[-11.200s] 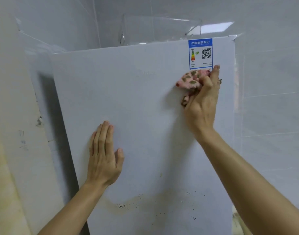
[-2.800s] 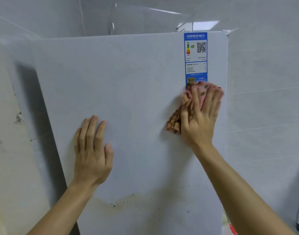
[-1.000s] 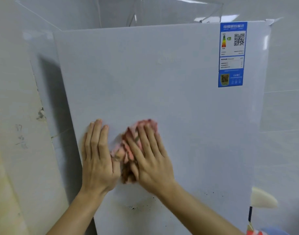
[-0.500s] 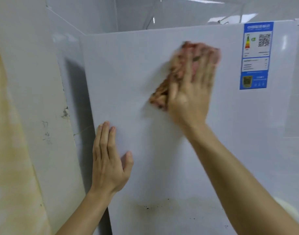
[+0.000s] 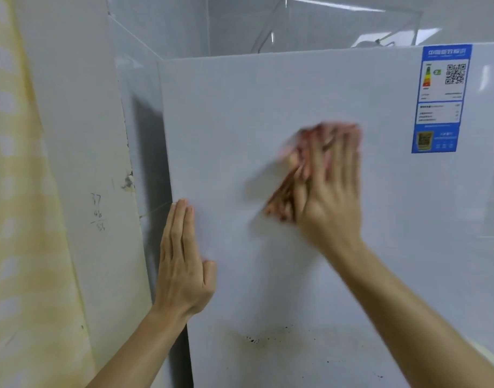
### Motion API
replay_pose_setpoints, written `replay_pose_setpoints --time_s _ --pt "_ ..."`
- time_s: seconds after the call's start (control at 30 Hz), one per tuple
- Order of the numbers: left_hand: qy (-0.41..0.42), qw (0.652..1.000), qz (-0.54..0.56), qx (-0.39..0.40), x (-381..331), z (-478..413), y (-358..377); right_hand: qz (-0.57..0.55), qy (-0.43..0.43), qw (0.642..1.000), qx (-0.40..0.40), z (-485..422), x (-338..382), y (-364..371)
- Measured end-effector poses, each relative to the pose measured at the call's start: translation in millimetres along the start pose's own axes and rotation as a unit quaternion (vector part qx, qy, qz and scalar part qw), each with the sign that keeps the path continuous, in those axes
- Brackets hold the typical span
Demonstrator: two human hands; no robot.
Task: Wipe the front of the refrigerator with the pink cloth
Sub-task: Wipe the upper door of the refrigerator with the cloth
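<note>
my right hand [image 5: 331, 191]: fingers straight, pressing one pink cloth [image 5: 292, 189] flat on the refrigerator [image 5: 268, 107] front, mid-door | my left hand [image 5: 184, 264]: flat, empty, at door's left edge | one blue label [image 5: 440, 99] upper right

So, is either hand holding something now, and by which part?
The right hand presses the pink cloth against the refrigerator front, straight fingers over its middle, no curled grip. The left hand holds nothing.
</note>
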State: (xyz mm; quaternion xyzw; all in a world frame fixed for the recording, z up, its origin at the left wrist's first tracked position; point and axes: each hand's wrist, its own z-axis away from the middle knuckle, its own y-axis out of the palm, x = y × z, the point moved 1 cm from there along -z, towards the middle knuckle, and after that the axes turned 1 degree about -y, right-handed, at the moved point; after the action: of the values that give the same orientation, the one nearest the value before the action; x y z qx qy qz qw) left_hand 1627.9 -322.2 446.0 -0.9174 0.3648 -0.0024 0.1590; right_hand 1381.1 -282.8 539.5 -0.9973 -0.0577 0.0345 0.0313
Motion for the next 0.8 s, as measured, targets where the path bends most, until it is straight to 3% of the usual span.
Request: replay_pose_setpoints --time_s 0.1,0.17,0.27,0.37,0.47,0.57,0.67,0.8 --pt "-0.005 1.000 -0.003 0.001 3.3 2.8 -4.4 0.007 0.114 0.991 -0.070 -58.9 -4.2 4.3" --pt "-0.014 1.000 -0.004 -0.001 9.7 3.7 -6.0 0.000 0.102 0.992 -0.078 -77.1 25.0 15.4" --pt "-0.028 1.000 0.007 -0.011 19.2 5.2 -6.9 -0.036 -0.016 0.997 -0.060 -54.1 81.9 31.8" --pt "-0.031 0.999 0.016 -0.015 30.3 8.8 -5.7 -0.071 -0.162 0.984 0.027 14.6 114.5 39.6" --pt "-0.025 1.000 0.012 -0.010 32.0 14.0 -2.2 -0.045 -0.262 0.956 0.121 91.5 102.6 38.0" --pt "-0.025 1.000 0.001 -0.001 25.0 18.2 1.3 0.010 -0.329 0.931 0.160 130.7 74.4 24.6" --pt "-0.028 0.999 -0.024 -0.004 19.9 20.5 2.9 -0.003 -0.274 0.953 0.129 103.3 38.9 7.6" --pt "-0.019 0.998 -0.066 0.010 23.6 21.0 -2.6 0.004 -0.053 0.998 0.027 8.5 10.2 0.6"
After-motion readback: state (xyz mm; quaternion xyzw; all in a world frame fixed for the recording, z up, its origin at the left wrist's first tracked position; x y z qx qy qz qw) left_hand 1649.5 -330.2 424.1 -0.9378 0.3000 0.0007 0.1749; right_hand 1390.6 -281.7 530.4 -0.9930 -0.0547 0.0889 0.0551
